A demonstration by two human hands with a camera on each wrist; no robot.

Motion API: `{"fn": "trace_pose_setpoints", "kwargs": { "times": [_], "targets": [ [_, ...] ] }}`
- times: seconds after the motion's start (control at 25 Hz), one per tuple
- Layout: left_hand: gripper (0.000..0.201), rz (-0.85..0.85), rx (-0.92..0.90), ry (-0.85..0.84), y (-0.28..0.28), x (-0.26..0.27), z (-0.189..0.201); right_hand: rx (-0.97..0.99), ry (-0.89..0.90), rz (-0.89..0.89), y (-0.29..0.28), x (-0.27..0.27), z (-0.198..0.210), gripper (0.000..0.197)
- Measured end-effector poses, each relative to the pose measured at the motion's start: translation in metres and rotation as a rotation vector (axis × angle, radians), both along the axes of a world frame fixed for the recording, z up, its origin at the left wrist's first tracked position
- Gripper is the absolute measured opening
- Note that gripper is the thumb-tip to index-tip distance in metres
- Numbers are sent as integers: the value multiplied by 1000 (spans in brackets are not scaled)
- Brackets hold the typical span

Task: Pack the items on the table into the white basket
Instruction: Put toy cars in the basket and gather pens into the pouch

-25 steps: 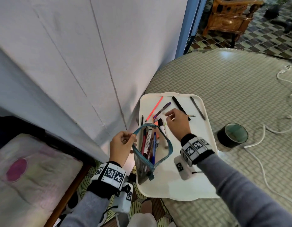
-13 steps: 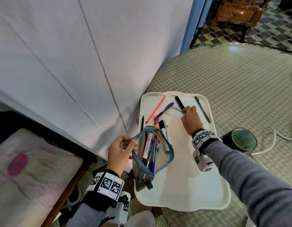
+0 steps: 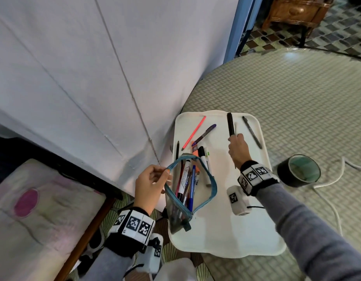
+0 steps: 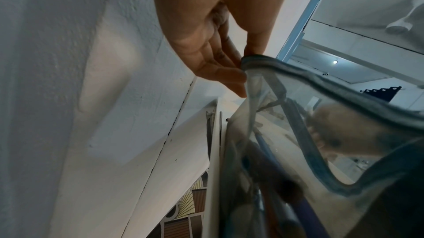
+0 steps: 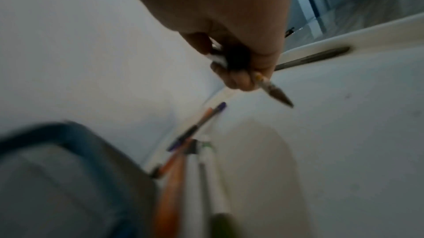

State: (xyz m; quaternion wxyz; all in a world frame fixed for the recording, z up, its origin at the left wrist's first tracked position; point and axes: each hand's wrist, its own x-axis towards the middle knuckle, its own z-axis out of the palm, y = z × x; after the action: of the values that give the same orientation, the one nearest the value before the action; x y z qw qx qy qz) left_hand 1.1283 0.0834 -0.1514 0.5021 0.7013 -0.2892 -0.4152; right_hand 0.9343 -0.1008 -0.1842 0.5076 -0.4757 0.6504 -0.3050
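A shallow white tray (image 3: 226, 230) lies on the round table by the wall. My left hand (image 3: 165, 176) pinches the blue zipper rim of a clear pouch (image 3: 213, 183) and holds it wide; several pens stand inside. The left wrist view shows that hand (image 4: 243, 71) pinching the pouch rim (image 4: 298, 75). My right hand (image 3: 235, 138) is at the tray's far end, gripping a black marker (image 3: 230, 123) together with a thin pen (image 3: 235, 126). In the blurred right wrist view my right hand (image 5: 238, 71) is curled round both; the pen tip (image 5: 275, 93) pokes out.
Loose on the tray lie a pink pen (image 3: 193, 133), a purple pen (image 3: 205, 134), a grey pen (image 3: 252, 132), a white marker (image 3: 204, 159) and a black pencil (image 3: 177, 151). A dark tape roll (image 3: 299, 171) and a white cable (image 3: 337, 179) lie to the right. The wall is close on the left.
My right hand moved from the tray's middle to its far end and took hold of the black marker, still holding the thin pen. The left hand kept the pouch wide.
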Motion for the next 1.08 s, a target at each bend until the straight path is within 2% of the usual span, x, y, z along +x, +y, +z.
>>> {"fn": "trace_pose_setpoints", "kwargs": {
  "times": [0.08, 0.16, 0.24, 0.32, 0.48, 0.56, 0.6, 0.68, 0.8, 0.92, 1.0, 1.08],
  "targets": [
    [9, 6, -25, -50, 1, -1, 0, -62, -149, -10, 29, 9, 27, 29],
    [23, -28, -74, -190, 0, -1, 0, -128, -284, 69, 63, 21, 50, 22],
    [31, -131, -104, -337, -2, -1, 1, -117, -472, 153, 95, 34, 61, 13],
    [33, -244, -93, -417, -6, -2, 2, -69, -553, 191, 119, 44, 57, 11],
    [39, -359, -55, -485, -9, -2, 11, -131, -186, 338, 148, 46, 36, 14],
    [44, -409, -52, -461, -9, -3, 13, -134, -30, 448, 157, 45, 31, 12],
    [47, -429, -43, -440, -9, -3, 12, -110, 45, 482, 159, 44, 28, 19],
    [52, -476, -30, -407, -7, -7, 10, -50, 128, 520, 157, 41, 25, 27],
    [58, -485, -36, -347, -4, -8, 10, -34, 149, 561, 150, 41, 35, 26],
    [57, -400, -27, -315, -4, -3, 9, -134, 178, 419, 126, 34, 44, 24],
    [57, -376, -4, -299, -4, 1, 5, -158, 152, 282, 95, 23, 45, 20],
    [58, -358, 12, -282, -4, 3, 2, -195, 215, 171, 58, 7, 37, 18]
  ]
}}
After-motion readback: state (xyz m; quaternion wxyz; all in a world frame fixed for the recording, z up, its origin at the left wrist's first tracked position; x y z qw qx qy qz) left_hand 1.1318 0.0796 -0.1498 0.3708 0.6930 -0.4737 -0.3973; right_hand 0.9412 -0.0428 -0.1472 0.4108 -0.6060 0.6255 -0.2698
